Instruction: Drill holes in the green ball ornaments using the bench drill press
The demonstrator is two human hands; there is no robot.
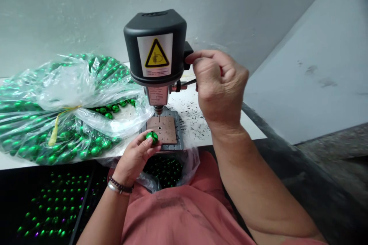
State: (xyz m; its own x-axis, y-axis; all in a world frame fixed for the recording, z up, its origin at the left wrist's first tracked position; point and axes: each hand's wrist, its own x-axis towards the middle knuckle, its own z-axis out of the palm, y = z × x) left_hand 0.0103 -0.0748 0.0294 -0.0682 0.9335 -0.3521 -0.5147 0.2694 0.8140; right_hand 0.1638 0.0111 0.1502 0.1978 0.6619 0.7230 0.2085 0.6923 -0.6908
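In the head view, a small bench drill press [155,53] with a black hood stands at the middle. My left hand [137,150] pinches a shiny green ball [151,138] at the front left edge of its base. The ball is apart from the drill bit [159,118], which points down above a hole in the brown board [169,132]. My right hand [220,88] is closed beside the hood, its index finger at the black side box [188,55]. A feed lever [190,82] runs into this fist; its far end is hidden.
A clear plastic bag [66,80] full of green balls lies on the white table [253,128] at left. Dark shavings [194,116] lie right of the base. Below the table edge, an open bag [165,170] of green balls sits before my lap, and more balls [54,206] show at lower left.
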